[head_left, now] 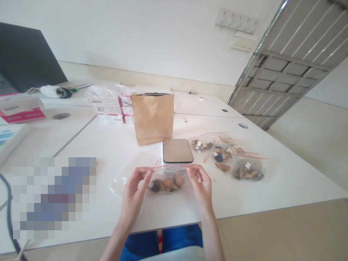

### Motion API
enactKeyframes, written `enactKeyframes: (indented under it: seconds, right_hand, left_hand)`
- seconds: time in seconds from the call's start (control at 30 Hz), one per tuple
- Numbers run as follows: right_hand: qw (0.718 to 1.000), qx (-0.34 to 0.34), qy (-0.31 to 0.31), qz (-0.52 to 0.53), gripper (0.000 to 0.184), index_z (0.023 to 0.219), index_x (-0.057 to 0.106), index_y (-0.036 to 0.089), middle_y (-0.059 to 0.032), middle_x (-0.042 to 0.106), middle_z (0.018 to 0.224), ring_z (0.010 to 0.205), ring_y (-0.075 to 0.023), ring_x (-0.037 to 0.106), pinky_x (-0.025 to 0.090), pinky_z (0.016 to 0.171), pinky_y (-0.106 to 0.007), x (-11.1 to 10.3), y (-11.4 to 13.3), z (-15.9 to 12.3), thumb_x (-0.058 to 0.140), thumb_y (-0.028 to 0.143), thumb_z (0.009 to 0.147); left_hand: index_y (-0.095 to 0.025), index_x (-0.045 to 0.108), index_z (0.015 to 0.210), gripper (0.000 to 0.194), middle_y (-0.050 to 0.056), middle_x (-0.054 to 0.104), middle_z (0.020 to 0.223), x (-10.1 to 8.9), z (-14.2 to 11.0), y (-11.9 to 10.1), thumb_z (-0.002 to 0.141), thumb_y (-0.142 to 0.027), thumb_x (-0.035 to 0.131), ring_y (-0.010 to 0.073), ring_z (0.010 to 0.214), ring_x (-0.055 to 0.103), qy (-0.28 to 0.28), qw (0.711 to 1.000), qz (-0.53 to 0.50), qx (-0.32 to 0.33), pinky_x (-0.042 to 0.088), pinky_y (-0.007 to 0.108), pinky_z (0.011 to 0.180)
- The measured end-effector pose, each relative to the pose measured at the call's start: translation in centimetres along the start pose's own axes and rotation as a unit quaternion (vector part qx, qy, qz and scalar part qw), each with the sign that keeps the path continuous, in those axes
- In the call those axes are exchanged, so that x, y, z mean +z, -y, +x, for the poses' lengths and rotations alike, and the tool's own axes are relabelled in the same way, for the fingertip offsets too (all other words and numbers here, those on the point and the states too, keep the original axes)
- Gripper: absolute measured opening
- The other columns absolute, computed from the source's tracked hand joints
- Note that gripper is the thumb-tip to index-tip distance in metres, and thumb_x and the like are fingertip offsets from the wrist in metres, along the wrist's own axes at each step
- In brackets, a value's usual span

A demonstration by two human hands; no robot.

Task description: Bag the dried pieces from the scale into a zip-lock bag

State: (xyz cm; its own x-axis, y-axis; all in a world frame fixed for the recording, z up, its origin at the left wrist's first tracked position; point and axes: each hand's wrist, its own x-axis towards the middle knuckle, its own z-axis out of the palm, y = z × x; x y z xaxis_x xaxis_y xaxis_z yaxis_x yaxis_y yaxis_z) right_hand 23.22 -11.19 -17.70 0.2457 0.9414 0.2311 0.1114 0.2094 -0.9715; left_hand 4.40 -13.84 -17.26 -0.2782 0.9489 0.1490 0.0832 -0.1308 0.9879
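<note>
A clear zip-lock bag (170,183) with brown, dark-edged dried pieces inside hangs between my hands, its red seal strip stretched level. My left hand (137,183) pinches the strip near its left end between thumb and fingers. At the other end, my right hand (200,181) pinches the same strip. Just beyond the bag lies a small digital scale (178,150) with a brownish top. Behind the scale stands an upright brown paper bag (154,117), its mouth dark inside. A flat clear plastic bag (122,174) lies by my left hand.
Several filled zip-lock bags (248,171) with small white labels lie to the right, beside a loose brown piece (222,166). Pink-and-white boxes (108,108) are stacked behind on the left. A dark monitor (29,58) stands far left. The table's front edge runs close to my lap.
</note>
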Motion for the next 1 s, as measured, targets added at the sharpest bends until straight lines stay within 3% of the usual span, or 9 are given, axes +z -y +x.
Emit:
enactKeyframes:
  seconds: [0.3,0.5,0.67,0.87,1.0]
  right_hand:
    - [1.0,-0.01,0.001,-0.001,0.026,0.079,0.062,0.018,-0.0024,0.065,0.076,0.076,-0.0172,0.061,0.047,0.074,-0.028,-0.1,0.2,-0.4,0.063,0.044,0.08]
    - [0.998,0.013,0.039,0.056,0.031,0.079,0.064,0.018,-0.0032,0.069,0.076,0.077,-0.0185,0.064,0.048,0.076,-0.03,0.1,0.3,-0.7,0.063,0.048,0.079]
    - [0.994,0.011,0.092,0.061,0.03,0.097,0.065,0.02,-0.0058,0.072,0.092,0.09,-0.0209,0.066,0.05,0.082,-0.033,0.2,0.5,-1.2,0.065,0.044,0.078]
    - [0.994,-0.026,0.091,0.045,0.018,0.078,0.07,0.02,-0.0054,0.072,0.083,0.083,-0.0196,0.066,0.052,0.08,-0.034,0.2,1.2,-1.1,0.067,0.037,0.077]
    - [0.997,-0.014,0.066,0.027,0.019,0.074,0.071,0.019,-0.0057,0.071,0.079,0.08,-0.0197,0.065,0.052,0.078,-0.034,0.3,1.3,-0.9,0.067,0.038,0.076]
  left_hand:
    - [-0.018,0.065,0.078,0.028,0.004,0.067,0.083,0.6,-0.6,0.1,0.078,-0.045,0.065,0.0171,0.081,0.061,-0.058,0.998,-0.035,-0.008,0.046,0.024,0.074]
    - [-0.016,0.067,0.088,0.031,0.005,0.069,0.089,0.6,-1.0,0.8,0.08,-0.046,0.062,0.0178,0.088,0.062,-0.011,0.992,-0.119,-0.045,0.046,0.025,0.079]
    - [-0.016,0.066,0.085,0.031,0.003,0.068,0.076,0.8,-1.2,0.8,0.076,-0.046,0.067,0.0162,0.071,0.06,-0.021,0.993,-0.092,-0.066,0.047,0.024,0.063]
    - [-0.018,0.07,0.08,0.023,0.006,0.071,0.096,0.6,-0.9,0.0,0.076,-0.041,0.068,0.0219,0.098,0.061,0.0,0.996,-0.08,-0.03,0.047,0.029,0.085]
    - [-0.019,0.07,0.079,0.023,0.005,0.071,0.092,0.3,-0.9,-0.3,0.075,-0.041,0.069,0.0205,0.091,0.063,0.022,0.995,-0.084,-0.05,0.048,0.027,0.08]
